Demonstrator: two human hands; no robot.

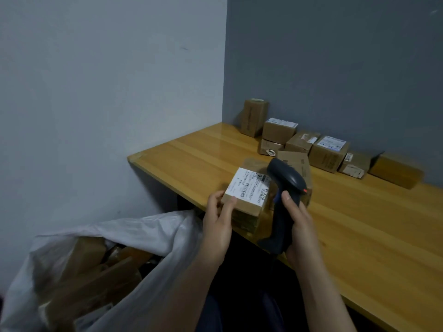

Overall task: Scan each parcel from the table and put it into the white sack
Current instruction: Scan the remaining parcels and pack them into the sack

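Head cam shows the left hand [217, 224] grip curled round the parcel [249, 190] at the near edge of the surface [359, 224], label up, presumably so the scanner [286, 188] clenched in the right hand [299, 226] grip can read it, with the white sack [148, 233] gaping just left of that surface.

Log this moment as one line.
left hand: holds labelled parcel | right hand: grips scanner | white sack: open, partly filled | table: boxes at back
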